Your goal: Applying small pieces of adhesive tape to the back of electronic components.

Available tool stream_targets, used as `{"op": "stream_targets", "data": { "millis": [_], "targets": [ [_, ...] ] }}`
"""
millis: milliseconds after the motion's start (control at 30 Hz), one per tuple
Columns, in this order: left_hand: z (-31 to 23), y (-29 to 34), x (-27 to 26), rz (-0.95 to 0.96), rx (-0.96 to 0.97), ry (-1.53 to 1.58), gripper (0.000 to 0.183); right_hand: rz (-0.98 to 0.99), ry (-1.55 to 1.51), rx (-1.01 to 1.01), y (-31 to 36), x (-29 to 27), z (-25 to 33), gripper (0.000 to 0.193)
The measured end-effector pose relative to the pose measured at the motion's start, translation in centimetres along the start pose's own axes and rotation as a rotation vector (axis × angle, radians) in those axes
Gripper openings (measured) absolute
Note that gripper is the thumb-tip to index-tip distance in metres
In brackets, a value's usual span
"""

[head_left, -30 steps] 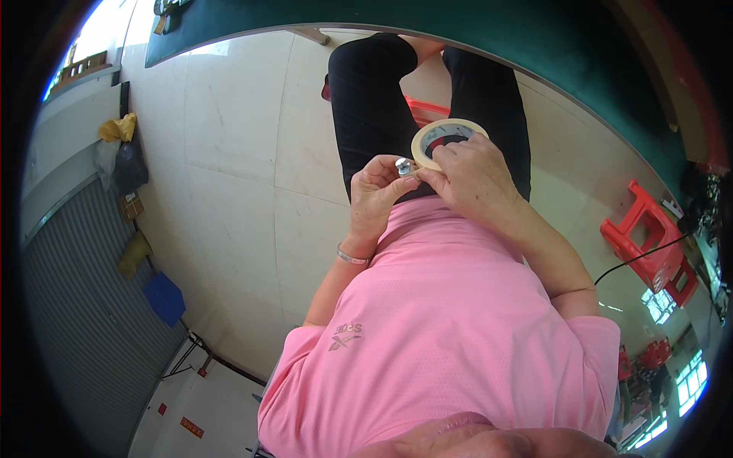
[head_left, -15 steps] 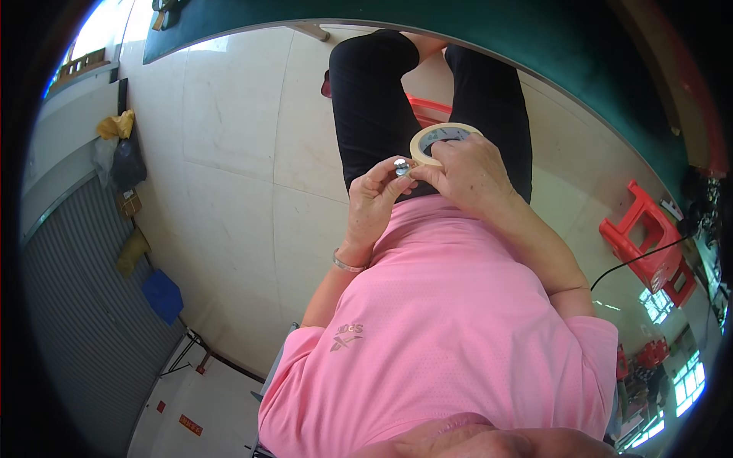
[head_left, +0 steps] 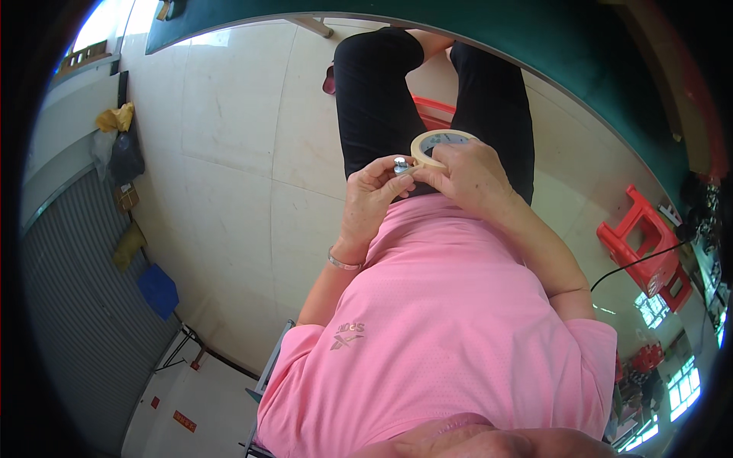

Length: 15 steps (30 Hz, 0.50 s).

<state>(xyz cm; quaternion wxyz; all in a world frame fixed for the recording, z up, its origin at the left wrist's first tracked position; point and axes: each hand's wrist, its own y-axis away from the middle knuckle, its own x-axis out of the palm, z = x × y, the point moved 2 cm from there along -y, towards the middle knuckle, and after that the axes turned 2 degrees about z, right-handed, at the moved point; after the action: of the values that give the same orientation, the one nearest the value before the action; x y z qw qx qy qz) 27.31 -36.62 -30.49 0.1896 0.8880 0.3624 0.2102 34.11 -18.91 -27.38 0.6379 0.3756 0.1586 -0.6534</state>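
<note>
Head view: left hand (head_left: 368, 200) pinches a small shiny metal part (head_left: 401, 163) between thumb and fingers; right hand (head_left: 475, 175) grips a cream tape roll (head_left: 419, 149), fingers curled over its rim. Hands close together over black trousers (head_left: 379, 99), just past the pink shirt (head_left: 450, 298); can't tell if right thumb touches the part.

Tape roll (head_left: 418, 149) partly hidden by right hand (head_left: 477, 177), green table (head_left: 489, 19) cut off
</note>
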Motion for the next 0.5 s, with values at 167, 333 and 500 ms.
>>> {"op": "stream_targets", "data": {
  "millis": [167, 333, 500],
  "targets": [
    [1.4, -0.3, -0.1, -0.062, -0.105, 0.146, 0.027, 0.000, -0.018, 0.006, 0.2, -0.1, -0.3, 0.042],
    [2.5, 0.2, 0.8, -0.060, -0.093, 0.158, 0.025, 0.060, -0.002, 0.031, 0.7, 0.6, -1.2, 0.037],
    [2.4, 0.2, 1.1, -0.069, -0.018, 0.092, 0.021, 0.027, -0.237, -0.034, 0.5, 1.8, -1.9, 0.023]
  ]
}}
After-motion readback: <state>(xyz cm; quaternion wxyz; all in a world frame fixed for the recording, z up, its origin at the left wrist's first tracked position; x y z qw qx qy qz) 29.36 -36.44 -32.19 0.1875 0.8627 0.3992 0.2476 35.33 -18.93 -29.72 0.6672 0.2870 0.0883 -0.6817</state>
